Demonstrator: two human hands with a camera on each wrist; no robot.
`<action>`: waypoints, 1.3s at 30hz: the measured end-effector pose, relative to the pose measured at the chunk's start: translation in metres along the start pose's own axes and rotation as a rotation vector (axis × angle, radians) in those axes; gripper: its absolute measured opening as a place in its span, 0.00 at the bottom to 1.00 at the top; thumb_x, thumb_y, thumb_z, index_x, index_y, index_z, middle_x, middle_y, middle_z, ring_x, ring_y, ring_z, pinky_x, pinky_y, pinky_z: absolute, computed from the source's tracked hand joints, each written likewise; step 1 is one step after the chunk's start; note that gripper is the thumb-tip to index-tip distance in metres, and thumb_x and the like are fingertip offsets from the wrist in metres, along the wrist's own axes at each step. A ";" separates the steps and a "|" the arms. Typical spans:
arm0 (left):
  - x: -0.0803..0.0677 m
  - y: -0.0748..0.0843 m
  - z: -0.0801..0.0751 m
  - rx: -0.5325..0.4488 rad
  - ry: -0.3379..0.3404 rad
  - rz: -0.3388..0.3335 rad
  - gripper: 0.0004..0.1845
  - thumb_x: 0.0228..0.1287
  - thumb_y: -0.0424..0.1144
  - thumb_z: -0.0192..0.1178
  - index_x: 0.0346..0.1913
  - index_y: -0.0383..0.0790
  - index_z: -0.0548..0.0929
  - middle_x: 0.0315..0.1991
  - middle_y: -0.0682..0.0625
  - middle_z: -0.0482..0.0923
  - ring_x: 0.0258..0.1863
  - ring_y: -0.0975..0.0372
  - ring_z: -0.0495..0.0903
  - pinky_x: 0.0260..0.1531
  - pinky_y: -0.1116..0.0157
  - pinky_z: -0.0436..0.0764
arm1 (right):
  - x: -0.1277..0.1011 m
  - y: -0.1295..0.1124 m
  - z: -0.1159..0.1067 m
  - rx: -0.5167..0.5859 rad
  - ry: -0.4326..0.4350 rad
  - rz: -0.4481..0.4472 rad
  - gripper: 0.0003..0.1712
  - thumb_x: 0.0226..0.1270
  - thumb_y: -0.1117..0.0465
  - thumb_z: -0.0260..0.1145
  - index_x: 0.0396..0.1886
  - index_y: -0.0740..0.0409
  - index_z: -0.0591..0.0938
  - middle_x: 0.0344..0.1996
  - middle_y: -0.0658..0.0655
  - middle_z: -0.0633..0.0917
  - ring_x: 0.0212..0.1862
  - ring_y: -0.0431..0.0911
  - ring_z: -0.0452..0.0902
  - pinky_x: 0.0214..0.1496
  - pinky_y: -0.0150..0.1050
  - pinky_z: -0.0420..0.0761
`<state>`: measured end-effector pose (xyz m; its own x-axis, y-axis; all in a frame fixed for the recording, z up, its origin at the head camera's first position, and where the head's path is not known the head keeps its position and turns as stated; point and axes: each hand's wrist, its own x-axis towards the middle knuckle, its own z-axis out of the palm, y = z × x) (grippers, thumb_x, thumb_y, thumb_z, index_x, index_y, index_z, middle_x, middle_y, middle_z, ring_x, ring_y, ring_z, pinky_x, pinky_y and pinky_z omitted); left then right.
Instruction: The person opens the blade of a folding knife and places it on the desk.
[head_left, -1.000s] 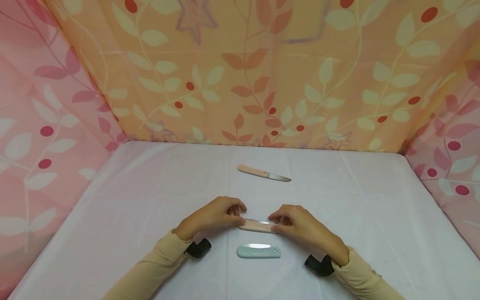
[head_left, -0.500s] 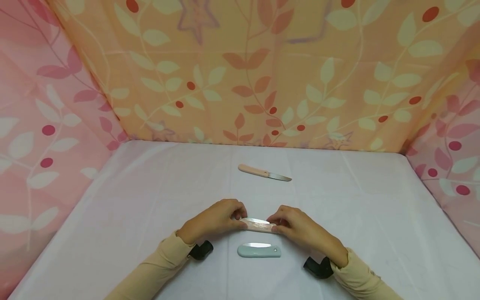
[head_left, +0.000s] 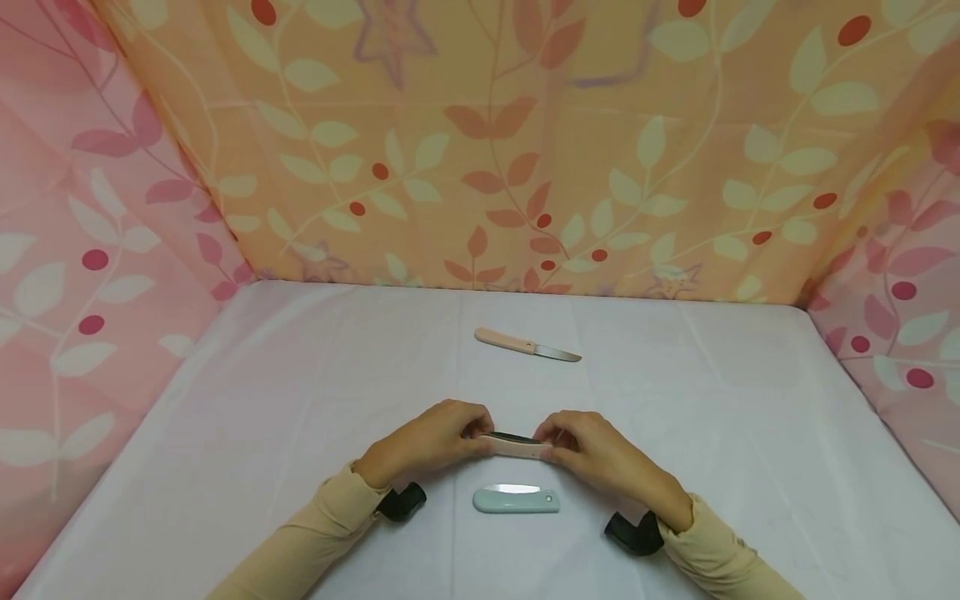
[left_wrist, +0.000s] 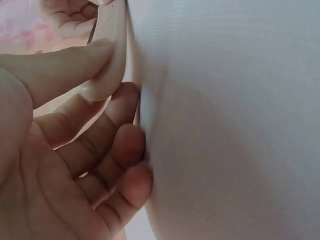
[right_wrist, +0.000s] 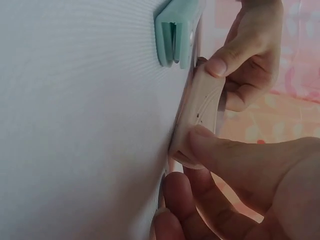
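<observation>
Between both hands a pale pink folding knife (head_left: 517, 448) is held by its two ends, its blade folded along the far edge of the handle and looking dark. My left hand (head_left: 435, 437) pinches the left end, thumb on the near side; the left wrist view shows that thumb (left_wrist: 75, 70) pressed flat on the handle. At the other end my right hand (head_left: 600, 448) pinches with thumb and fingers. Nearer the body lies a mint green folding knife (head_left: 516, 500), folded, with its blade edge showing; the right wrist view shows its slotted end. Farther off, a peach folding knife (head_left: 527, 344) lies unfolded, blade to the right.
A white cloth covers the table (head_left: 337, 350). A floral orange curtain (head_left: 480, 150) closes the back, and pink floral curtains (head_left: 90, 275) stand at the sides. Black wrist mounts (head_left: 633, 533) stick out from the sleeves.
The left hand has closed its pinch on the pink knife's left end. The knife has tilted, so its blade has gone from bright to dark. The other two knives stay put.
</observation>
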<state>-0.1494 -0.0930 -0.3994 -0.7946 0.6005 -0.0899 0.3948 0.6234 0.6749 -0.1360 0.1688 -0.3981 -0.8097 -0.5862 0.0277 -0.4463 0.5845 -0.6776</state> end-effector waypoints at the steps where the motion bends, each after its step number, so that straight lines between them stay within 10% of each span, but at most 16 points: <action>1: 0.000 0.000 0.000 -0.016 0.006 -0.004 0.04 0.67 0.42 0.65 0.38 0.46 0.82 0.27 0.60 0.76 0.28 0.69 0.72 0.32 0.72 0.72 | 0.000 0.000 0.000 0.000 0.008 0.004 0.07 0.64 0.64 0.70 0.41 0.56 0.85 0.31 0.46 0.85 0.32 0.31 0.76 0.36 0.29 0.76; 19: 0.004 0.007 -0.006 -0.346 0.261 0.016 0.13 0.65 0.41 0.67 0.48 0.39 0.84 0.33 0.49 0.85 0.29 0.65 0.76 0.28 0.72 0.75 | 0.001 -0.007 -0.009 0.051 0.209 0.012 0.09 0.62 0.67 0.71 0.42 0.58 0.85 0.34 0.50 0.88 0.33 0.36 0.82 0.39 0.32 0.81; 31: 0.004 0.011 -0.005 -0.501 0.274 0.027 0.12 0.66 0.41 0.66 0.45 0.37 0.82 0.32 0.36 0.86 0.33 0.47 0.80 0.32 0.70 0.74 | 0.001 -0.009 -0.010 0.073 0.243 -0.015 0.09 0.62 0.62 0.73 0.41 0.55 0.85 0.34 0.46 0.87 0.35 0.34 0.80 0.41 0.32 0.81; 39: 0.001 0.018 0.001 -0.480 0.240 0.021 0.09 0.66 0.41 0.66 0.43 0.40 0.82 0.36 0.41 0.88 0.28 0.62 0.76 0.27 0.72 0.71 | 0.000 -0.013 -0.008 0.081 0.247 -0.076 0.07 0.63 0.61 0.72 0.41 0.53 0.87 0.33 0.44 0.85 0.34 0.34 0.77 0.38 0.31 0.79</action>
<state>-0.1430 -0.0804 -0.3883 -0.8940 0.4442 0.0594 0.2012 0.2793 0.9389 -0.1332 0.1653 -0.3833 -0.8481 -0.4658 0.2525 -0.4852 0.4915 -0.7232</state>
